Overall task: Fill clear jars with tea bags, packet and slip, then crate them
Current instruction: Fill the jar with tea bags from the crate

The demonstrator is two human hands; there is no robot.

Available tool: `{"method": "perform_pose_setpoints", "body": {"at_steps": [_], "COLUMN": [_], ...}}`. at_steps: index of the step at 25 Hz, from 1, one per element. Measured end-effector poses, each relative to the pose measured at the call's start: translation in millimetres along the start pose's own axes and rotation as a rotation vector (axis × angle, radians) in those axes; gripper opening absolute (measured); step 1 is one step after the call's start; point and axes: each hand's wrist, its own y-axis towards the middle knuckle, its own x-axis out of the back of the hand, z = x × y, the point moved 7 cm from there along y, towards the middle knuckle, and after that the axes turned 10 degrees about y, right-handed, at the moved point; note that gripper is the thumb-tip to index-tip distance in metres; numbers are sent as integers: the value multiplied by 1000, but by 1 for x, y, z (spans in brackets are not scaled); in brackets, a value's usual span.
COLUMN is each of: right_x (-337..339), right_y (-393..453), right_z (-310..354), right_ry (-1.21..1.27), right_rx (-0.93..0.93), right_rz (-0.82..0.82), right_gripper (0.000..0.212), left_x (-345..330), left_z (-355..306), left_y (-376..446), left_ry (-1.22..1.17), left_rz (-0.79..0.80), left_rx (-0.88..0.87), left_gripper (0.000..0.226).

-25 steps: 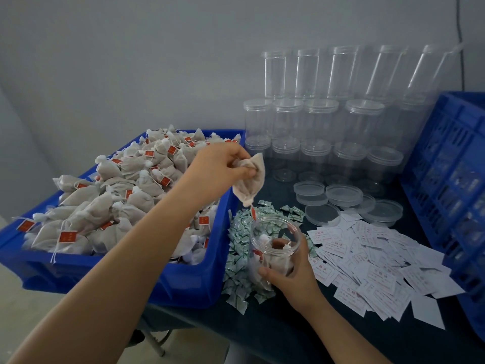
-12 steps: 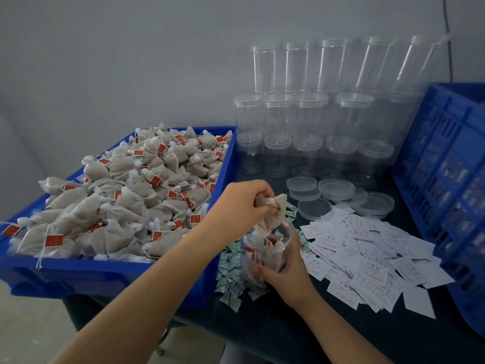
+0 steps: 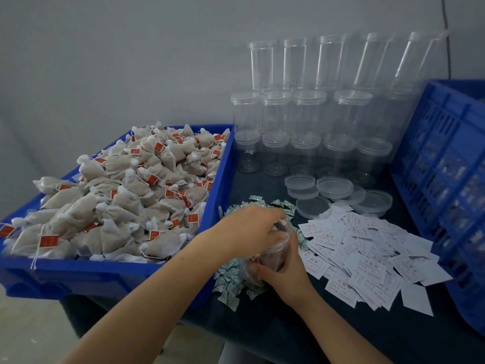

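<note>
Right hand grips the clear jar round its lower body, fingers and thumb curled on the wall; jar sits tilted on the dark table, mouth toward the left hand, tea bags dimly visible inside. Left hand lies over the jar mouth, fingers bent down at the rim (fingertips hidden by the knuckles, so cannot tell whether it pinches anything or just pushes). Under and around both hands: heap of small green-and-white packets, spreading behind the left hand too. Just right of the right hand: scattered pile of white slips with red print, some flipped blank side up. Left of the left forearm: blue bin heaped with tea bags, beige pouches with white strings and red tags. Behind the hands, near: loose clear lids lying flat, a few overlapping. Farther behind, against the grey wall: stacked rows of empty clear jars, lower ones capped, top row uncapped. Far right of the right hand: blue slotted crate, tilted, clear jars vaguely visible through the slots.
</note>
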Motion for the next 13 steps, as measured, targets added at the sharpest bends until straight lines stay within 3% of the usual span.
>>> {"method": "perform_pose_setpoints", "body": {"at_steps": [5, 8, 10, 13], "right_x": [-1, -2, -2, -4], "right_y": [0, -1, -2, -3], "right_z": [-1, -2, -2, 1], "right_ry": [20, 13, 6, 15], "right_rx": [-48, -62, -61, -67], "right_rz": [16, 31, 22, 33], "right_gripper": [92, 97, 105, 106], "left_x": [-9, -18, -25, -22], "left_z": [-7, -16, -18, -16], "left_y": [-8, -14, -12, -4], "left_ry": [-84, -21, 18, 10], "left_rz": [175, 331, 443, 561], "left_rx": [7, -28, -44, -38], "left_gripper": [39, 88, 107, 91]}}
